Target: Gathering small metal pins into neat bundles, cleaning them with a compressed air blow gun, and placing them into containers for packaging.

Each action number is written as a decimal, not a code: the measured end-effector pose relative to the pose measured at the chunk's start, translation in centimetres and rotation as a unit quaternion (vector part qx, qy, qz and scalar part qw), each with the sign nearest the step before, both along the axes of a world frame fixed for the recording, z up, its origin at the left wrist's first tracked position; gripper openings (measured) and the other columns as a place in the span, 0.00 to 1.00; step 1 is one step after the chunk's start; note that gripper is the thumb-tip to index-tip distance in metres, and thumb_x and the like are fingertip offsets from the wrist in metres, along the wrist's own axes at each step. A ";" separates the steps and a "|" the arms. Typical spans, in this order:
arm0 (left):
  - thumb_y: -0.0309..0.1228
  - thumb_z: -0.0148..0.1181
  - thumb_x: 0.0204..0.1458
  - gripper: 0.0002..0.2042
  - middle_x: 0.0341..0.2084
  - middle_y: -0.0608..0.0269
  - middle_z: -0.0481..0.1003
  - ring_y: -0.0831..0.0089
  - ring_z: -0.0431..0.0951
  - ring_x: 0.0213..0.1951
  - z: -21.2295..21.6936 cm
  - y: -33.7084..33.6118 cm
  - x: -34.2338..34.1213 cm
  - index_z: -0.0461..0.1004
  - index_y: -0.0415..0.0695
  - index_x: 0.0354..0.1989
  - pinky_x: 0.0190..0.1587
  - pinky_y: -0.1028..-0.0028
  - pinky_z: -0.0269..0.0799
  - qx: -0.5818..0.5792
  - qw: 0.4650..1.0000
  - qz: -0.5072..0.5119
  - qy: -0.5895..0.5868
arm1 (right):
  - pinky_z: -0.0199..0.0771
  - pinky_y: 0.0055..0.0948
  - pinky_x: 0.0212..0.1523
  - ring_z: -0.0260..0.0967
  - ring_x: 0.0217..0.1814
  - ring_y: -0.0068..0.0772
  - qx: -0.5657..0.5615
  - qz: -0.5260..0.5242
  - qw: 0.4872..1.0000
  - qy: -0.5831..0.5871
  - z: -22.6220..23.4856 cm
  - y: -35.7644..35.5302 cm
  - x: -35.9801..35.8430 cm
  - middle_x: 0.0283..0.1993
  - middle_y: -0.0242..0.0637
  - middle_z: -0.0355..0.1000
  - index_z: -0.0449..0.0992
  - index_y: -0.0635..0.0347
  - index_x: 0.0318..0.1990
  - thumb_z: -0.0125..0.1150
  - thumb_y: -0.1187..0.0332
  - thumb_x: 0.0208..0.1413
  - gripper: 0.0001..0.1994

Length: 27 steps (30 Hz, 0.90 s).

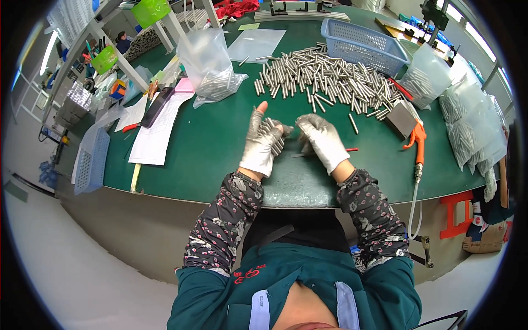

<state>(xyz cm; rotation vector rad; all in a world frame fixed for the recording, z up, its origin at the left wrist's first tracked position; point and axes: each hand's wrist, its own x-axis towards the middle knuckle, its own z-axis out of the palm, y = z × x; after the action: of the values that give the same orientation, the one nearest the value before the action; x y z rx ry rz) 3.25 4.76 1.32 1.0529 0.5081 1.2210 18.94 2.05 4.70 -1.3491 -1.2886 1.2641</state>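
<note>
While a clear bag [210, 67] lies upper left on the table [209, 148], a bundle of rods [273, 133] is clasped by the left hand [259, 144]; the right hand [323, 140], fingers curled together, is pressed beside it, the rod pile [324, 77] beyond.

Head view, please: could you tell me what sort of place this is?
Probably a factory packing bench: a green table heaped with metal rods, bagged rods, baskets, and an air gun.

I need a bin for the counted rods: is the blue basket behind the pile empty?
Cannot tell fully: the blue basket sits upright, and its visible inside shows no rods.
</note>
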 end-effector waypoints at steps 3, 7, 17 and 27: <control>0.23 0.61 0.45 0.37 0.27 0.67 0.70 0.78 0.71 0.32 1.3 0.2 0.6 0.46 0.43 0.62 0.49 0.70 0.67 0.031 0.998 0.046 -0.035 | 0.71 0.30 0.42 0.71 0.40 0.37 -0.111 0.079 0.956 0.262 -1.7 0.1 -0.8 0.44 0.46 0.69 0.62 0.64 0.53 0.45 0.51 0.57 0.25; 0.27 0.65 0.42 0.34 0.38 0.65 0.70 0.77 0.69 0.40 1.9 -0.6 1.6 0.55 0.46 0.58 0.48 0.75 0.63 0.150 0.984 0.022 0.090 | 0.64 0.41 0.53 0.64 0.53 0.43 -0.091 0.194 0.847 0.487 -2.7 -0.1 -0.6 0.54 0.47 0.62 0.56 0.65 0.57 0.40 0.52 0.59 0.26; 0.30 0.71 0.34 0.51 0.32 0.68 0.71 0.73 0.69 0.43 0.6 0.0 1.7 0.39 0.49 0.64 0.52 0.70 0.61 0.444 0.807 0.125 0.370 | 0.64 0.39 0.53 0.67 0.48 0.34 -0.056 0.178 0.791 0.582 -4.8 -0.4 0.4 0.46 0.40 0.68 0.66 0.67 0.47 0.47 0.66 0.57 0.15; 0.18 0.62 0.39 0.17 0.33 0.66 0.72 0.74 0.72 0.36 -0.5 -0.1 1.2 0.69 0.42 0.40 0.42 0.74 0.71 0.191 0.952 0.034 0.239 | 0.70 0.30 0.44 0.71 0.44 0.39 0.110 -0.038 0.982 -0.147 -1.8 -1.0 0.0 0.42 0.44 0.72 0.73 0.61 0.42 0.54 0.58 0.51 0.17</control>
<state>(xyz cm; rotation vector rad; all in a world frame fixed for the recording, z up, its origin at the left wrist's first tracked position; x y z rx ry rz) 4.42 4.68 0.84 1.6947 0.6970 1.1475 18.94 1.02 2.86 -1.4459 -1.5149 0.8623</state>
